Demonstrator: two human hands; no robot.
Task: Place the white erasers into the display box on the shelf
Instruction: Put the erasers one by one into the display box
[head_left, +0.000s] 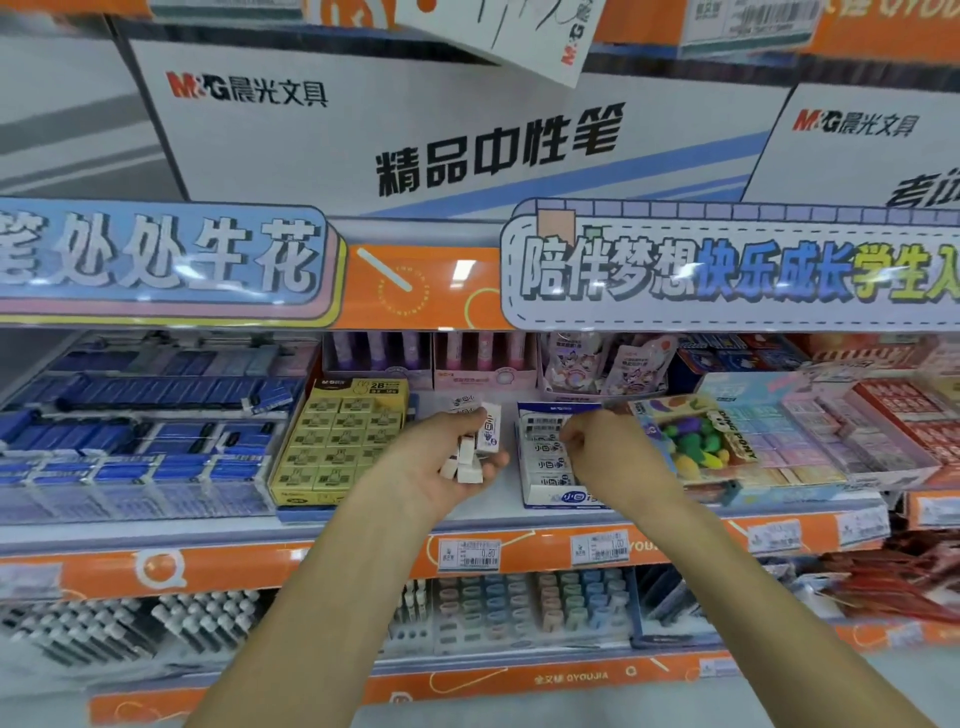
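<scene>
My left hand (447, 462) holds a bunch of white erasers (475, 447) in front of the middle shelf, one standing upright with a printed sleeve. The white and blue display box (550, 496) sits just to the right on the shelf, with rows of white erasers (548, 452) lying in it. My right hand (608, 447) is over the box's right side, fingers pinched together at the erasers inside; whether it grips one is hidden.
A yellow box of 2B erasers (337, 447) stands left of the gap where my left hand is. A tray of colourful fruit-shaped erasers (696, 441) sits right of the display box. Orange price rail (519, 553) runs along the shelf front; blue packs (140, 431) fill the left.
</scene>
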